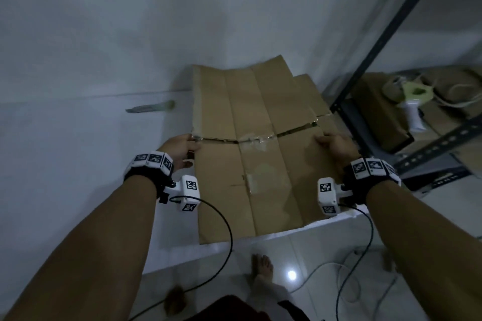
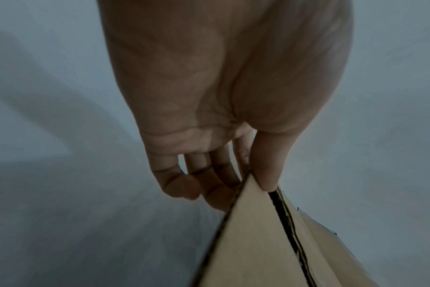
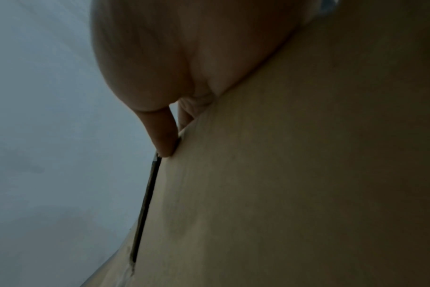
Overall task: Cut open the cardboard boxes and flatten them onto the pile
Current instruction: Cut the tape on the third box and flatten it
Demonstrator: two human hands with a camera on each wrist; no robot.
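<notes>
1. Cardboard fills mid-frame in the head view: a flattened box lies spread on the white table, its far half overlapping more flat sheets, the pile, toward upper centre.
2. Left hand grips the box's left edge at mid-frame left. In the left wrist view the thumb lies on top and the fingers curl beneath, so I read a pinch on the board.
3. Right hand holds the right edge at mid-frame right. In the right wrist view its thumb presses the top face; the fingers below are hidden, yet the edge sits in the hand, so I judge a pinch here too.
4. Cut seam runs across the box between the hands, with torn tape at its centre: I judge the cutting of this box done.
5. Cutter lies apart on the table, left of the box, untouched.
6. Stage, as I judge it: box opened and flattened, and being set on the pile. Squaring it and letting go are left. I see no uncut box.
7. Shelf at right carries a tape gun.
</notes>
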